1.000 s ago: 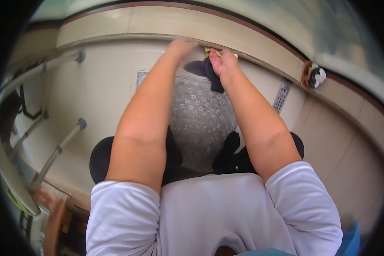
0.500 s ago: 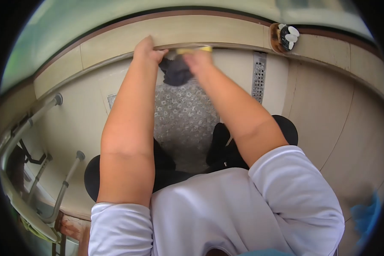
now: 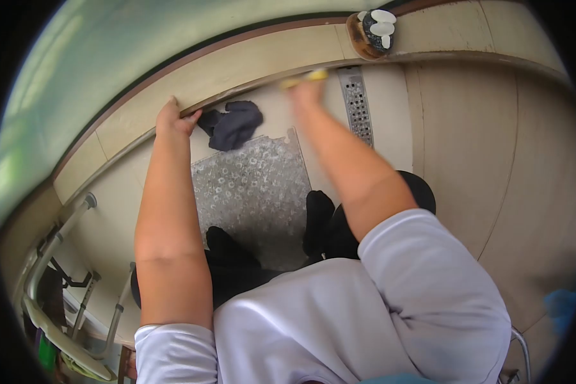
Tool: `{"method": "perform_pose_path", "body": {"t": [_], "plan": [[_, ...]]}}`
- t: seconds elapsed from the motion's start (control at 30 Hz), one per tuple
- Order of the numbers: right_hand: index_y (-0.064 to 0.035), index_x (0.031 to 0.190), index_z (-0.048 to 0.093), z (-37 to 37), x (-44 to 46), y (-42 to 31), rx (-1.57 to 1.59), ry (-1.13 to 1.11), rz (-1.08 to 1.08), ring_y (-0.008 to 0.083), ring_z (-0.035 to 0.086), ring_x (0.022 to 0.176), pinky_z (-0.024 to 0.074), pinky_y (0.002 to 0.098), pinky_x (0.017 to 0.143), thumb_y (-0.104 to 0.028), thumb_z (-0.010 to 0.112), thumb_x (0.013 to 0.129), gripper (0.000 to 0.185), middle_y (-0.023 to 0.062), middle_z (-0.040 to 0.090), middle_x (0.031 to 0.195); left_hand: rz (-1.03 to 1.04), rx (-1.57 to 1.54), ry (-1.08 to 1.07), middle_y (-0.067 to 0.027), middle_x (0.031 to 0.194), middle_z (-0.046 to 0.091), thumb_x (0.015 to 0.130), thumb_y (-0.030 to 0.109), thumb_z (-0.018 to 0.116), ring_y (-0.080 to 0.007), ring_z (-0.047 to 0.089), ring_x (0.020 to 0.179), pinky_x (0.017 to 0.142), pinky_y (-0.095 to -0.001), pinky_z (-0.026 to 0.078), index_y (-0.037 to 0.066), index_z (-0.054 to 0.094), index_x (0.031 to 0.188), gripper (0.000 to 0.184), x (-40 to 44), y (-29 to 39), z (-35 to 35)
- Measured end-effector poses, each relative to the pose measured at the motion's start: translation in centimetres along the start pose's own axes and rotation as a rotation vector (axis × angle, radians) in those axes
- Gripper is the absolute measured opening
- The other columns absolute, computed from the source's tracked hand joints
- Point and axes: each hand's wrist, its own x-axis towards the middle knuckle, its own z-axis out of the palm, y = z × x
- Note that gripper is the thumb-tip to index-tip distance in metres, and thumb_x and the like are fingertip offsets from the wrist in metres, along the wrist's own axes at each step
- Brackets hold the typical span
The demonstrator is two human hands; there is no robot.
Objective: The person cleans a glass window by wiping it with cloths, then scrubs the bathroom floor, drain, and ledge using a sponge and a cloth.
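Note:
My left hand (image 3: 177, 120) rests on the edge of the long beige ledge (image 3: 131, 121), its thumb spread away from the fingers. A dark, crumpled cloth (image 3: 235, 127) lies on the floor just right of that hand, close under the ledge. My right hand (image 3: 306, 91) is farther right along the same ledge, closed around a yellow sponge-like thing (image 3: 315, 75) at the ledge's edge. Motion smears this hand and the yellow thing, so its exact kind cannot be made out.
A grey patterned mat (image 3: 256, 176) lies between my feet. Right of it is a perforated metal drain strip (image 3: 356, 105). A brown item with black and white ovals (image 3: 372, 33) sits on the ledge. A metal-legged chair or frame (image 3: 61, 237) stands at left, and blue material (image 3: 562, 304) at right.
My view has turned, and the ledge now slants across it. My hands are farther apart: the right has moved rightward along the ledge with the yellow thing, away from the dark cloth.

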Motion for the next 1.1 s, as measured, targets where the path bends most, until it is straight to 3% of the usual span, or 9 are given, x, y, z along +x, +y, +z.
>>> {"method": "perform_pose_path", "body": {"t": [0.03, 0.17, 0.3, 0.33, 0.4, 0.47, 0.57, 0.73, 1.1], "plan": [[-0.0092, 0.116, 0.034, -2.5, 4.5, -0.5, 0.207, 0.223, -0.105, 0.0177, 0.051, 0.081, 0.0476, 0.0299, 0.059, 0.0, 0.037, 0.083, 0.034, 0.0092, 0.047, 0.102, -0.005, 0.015, 0.028, -0.014, 0.13, 0.032, 0.092, 0.029, 0.035, -0.0328, 0.037, 0.116, 0.094, -0.0545, 0.03, 0.006, 0.03, 0.126, 0.041, 0.2, 0.1, 0.0], [-0.0085, 0.116, 0.034, -9.3, 5.8, -11.5, 0.225, 0.335, -0.12, 0.0199, 0.051, 0.089, 0.0465, 0.0331, 0.071, -0.001, 0.038, 0.083, 0.034, 0.0102, 0.048, 0.104, 0.064, 0.084, 0.033, -0.0152, 0.125, 0.038, 0.091, 0.034, 0.038, -0.033, 0.043, 0.11, 0.089, -0.0516, 0.036, 0.004, 0.032, 0.124, 0.045, 0.8, -0.7, -0.3], [-0.0067, 0.121, 0.03, -3.6, 3.0, -5.6, 0.368, 0.321, -0.001, 0.0195, 0.048, 0.094, 0.0407, 0.0321, 0.084, -0.002, 0.038, 0.083, 0.039, 0.011, 0.045, 0.109, 0.12, 0.327, 0.043, -0.0156, 0.118, 0.045, 0.088, 0.039, 0.043, -0.0333, 0.047, 0.105, 0.085, -0.0489, 0.039, 0.002, 0.035, 0.121, 0.051, -0.5, -3.3, -0.2], [-0.0063, 0.13, 0.023, -1.4, 2.9, -0.7, 0.06, 0.298, -0.128, 0.0201, 0.045, 0.1, 0.0379, 0.0334, 0.089, 0.001, 0.038, 0.082, 0.051, 0.012, 0.042, 0.115, 0.129, 0.406, 0.048, -0.0156, 0.117, 0.047, 0.087, 0.04, 0.044, -0.0334, 0.047, 0.104, 0.084, -0.048, 0.04, 0.002, 0.036, 0.121, 0.052, -0.5, -4.4, -0.2], [-0.0024, 0.131, 0.023, 2.7, -1.5, 1.9, -0.022, 0.087, 0.1, 0.023, 0.037, 0.119, 0.0292, 0.0328, 0.1, 0.003, 0.04, 0.078, 0.056, 0.0162, 0.036, 0.129, 0.34, 0.675, 0.044, -0.0186, 0.117, 0.048, 0.084, 0.037, 0.048, -0.0353, 0.045, 0.107, 0.088, -0.0454, 0.038, -0.001, 0.039, 0.119, 0.052, -1.9, -8.8, 0.7], [-0.002, 0.129, 0.026, 2.6, -1.6, -1.3, 0.187, 0.084, 0.253, 0.0229, 0.04, 0.116, 0.0333, 0.0337, 0.097, 0.002, 0.042, 0.078, 0.054, 0.0156, 0.037, 0.127, 0.898, 1.681, -0.26, -0.0189, 0.125, 0.041, 0.08, 0.025, 0.052, -0.037, 0.039, 0.113, 0.093, -0.0413, 0.035, 0.006, 0.041, 0.122, 0.047, -2.1, -12.0, -0.9], [-0.0035, 0.128, 0.026, -3.4, 5.6, -2.9, 0.404, 0.203, 0.145, 0.0212, 0.046, 0.107, 0.0414, 0.0329, 0.088, 0.002, 0.043, 0.079, 0.053, 0.014, 0.041, 0.122, 0.946, 2.107, -0.251, -0.0166, 0.131, 0.034, 0.075, 0.01, 0.052, -0.0368, 0.034, 0.118, 0.095, -0.0394, 0.034, 0.015, 0.042, 0.124, 0.05, -7.8, -12.8, -0.9], [-0.011, 0.129, 0.028, -14.3, 12.1, -12.7, 0.333, 0.226, 0.002, 0.0246, 0.046, 0.102, 0.04, 0.0373, 0.087, -0.006, 0.034, 0.085, 0.045, 0.0128, 0.04, 0.123, 0.806, 1.986, -0.365, -0.0142, 0.125, 0.04, 0.071, -0.004, 0.049, -0.036, 0.038, 0.113, 0.092, -0.0377, 0.038, 0.017, 0.05, 0.115, 0.049, -6.9, -9.7, -2.8], [-0.0016, 0.115, 0.042, -13.8, 13.2, -13.2, 0.56, 0.381, -0.162, 0.0207, 0.048, 0.095, 0.0382, 0.0318, 0.084, -0.008, 0.038, 0.084, 0.032, 0.0102, 0.048, 0.112, 0.718, 1.762, -0.718, -0.0178, 0.105, 0.051, 0.066, 0.002, 0.053, -0.0337, 0.051, 0.097, 0.085, -0.0363, 0.043, 0.009, 0.054, 0.105, 0.039, -14.5, -9.2, -1.4]]}}
